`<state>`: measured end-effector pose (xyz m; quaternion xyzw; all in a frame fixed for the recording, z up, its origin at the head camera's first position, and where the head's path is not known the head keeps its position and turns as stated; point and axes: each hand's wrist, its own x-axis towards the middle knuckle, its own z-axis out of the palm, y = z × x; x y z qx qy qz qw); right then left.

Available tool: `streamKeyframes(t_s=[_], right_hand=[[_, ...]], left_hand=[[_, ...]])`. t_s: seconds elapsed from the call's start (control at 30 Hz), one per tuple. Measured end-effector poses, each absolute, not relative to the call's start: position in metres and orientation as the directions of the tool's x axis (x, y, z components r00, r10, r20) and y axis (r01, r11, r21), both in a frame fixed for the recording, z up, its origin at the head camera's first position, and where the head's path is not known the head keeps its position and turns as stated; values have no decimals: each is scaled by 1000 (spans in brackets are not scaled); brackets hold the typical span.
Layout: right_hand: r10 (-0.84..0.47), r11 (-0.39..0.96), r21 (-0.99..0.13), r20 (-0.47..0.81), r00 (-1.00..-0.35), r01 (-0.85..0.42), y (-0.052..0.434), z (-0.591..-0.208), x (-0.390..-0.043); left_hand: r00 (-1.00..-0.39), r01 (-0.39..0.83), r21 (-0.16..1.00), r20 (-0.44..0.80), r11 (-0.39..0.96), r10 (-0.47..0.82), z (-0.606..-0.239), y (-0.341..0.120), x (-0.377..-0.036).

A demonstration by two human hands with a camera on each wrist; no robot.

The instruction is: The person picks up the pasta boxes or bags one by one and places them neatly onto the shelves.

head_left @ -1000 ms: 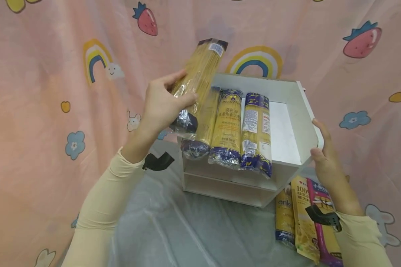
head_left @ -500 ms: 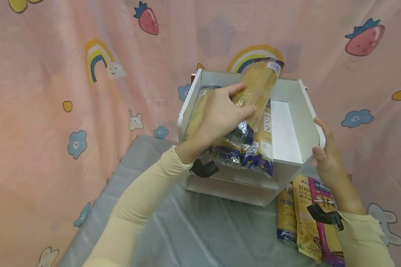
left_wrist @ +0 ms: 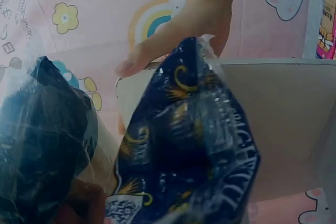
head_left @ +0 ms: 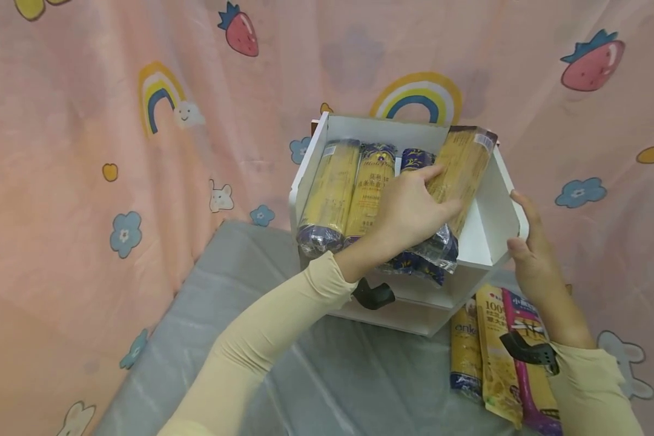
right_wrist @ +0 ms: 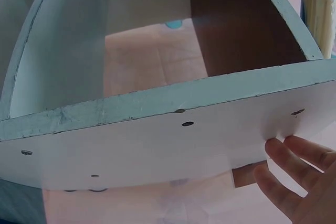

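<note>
While the head view takes in the whole scene, each wrist view adds a detail of its own:

Head view: left hand (head_left: pixel 409 212) grips a spaghetti pack (head_left: pixel 458 181) by its lower half, fingers and thumb curled round it, the pack tilted with its top toward 1 o'clock inside the upper compartment of the white shelf unit (head_left: pixel 485 242).
Left wrist view: close on the dark blue crimped end of the held spaghetti pack (left_wrist: pixel 189 150), with the right hand's fingers (left_wrist: pixel 157 51) on the shelf edge behind it; the head view cannot show this end so plainly.
Right wrist view: underside and outer wall of the white shelf unit (right_wrist: pixel 157 135), with small screw holes, and straight fingers (right_wrist: pixel 289 166) pressed flat against the panel.
Right hand: right hand (head_left: pixel 528 254) rests with relaxed fingers on the shelf's side wall at 3 o'clock, curled round nothing.
Change: a second ago the held pack was out at 10 o'clock of the shelf, beyond its left wall; half a second ago it was over the middle packs; now it is at the right side of the compartment, just beside the third pack. The right hand has stayed on the wall.
Count, shelf: three stored packs (head_left: pixel 332 188) lying side by side, plus the held one, four in all.
Count, tabletop: three packets (head_left: pixel 496 351) at 5 o'clock of the shelf on the grey tabletop (head_left: pixel 305 375).
Count, hands: two.
</note>
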<state>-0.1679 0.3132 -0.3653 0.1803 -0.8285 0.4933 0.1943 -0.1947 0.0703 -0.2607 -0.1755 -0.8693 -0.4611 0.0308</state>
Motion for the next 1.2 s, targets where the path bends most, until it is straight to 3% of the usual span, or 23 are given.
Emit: streamKeyframes(t_s=[0.27, 0.57, 0.83, 1.0, 1.2], right_hand=[[-104, 479, -731, 502, -859, -486, 311, -365, -168], [-79, 463, -751, 494, -866, -470, 311, -366, -168], [-29, 510, -765, 442, -897, -393, 309, -364, -165], [-49, 465, -783, 443, -895, -413, 308, -366, -167], [-49, 435, -786, 467, -883, -440, 312, -366, -167]], left_hand=[[-939, 324, 754, 184, 571, 290, -269, 75, -193], [-907, 376, 676, 130, 633, 400, -271, 84, -191], [-850, 467, 649, 143, 600, 506, -274, 96, -190], [-840, 501, 628, 188, 596, 509, -273, 96, -195], [-780, 577, 600, 204, 554, 591, -277, 90, -197]])
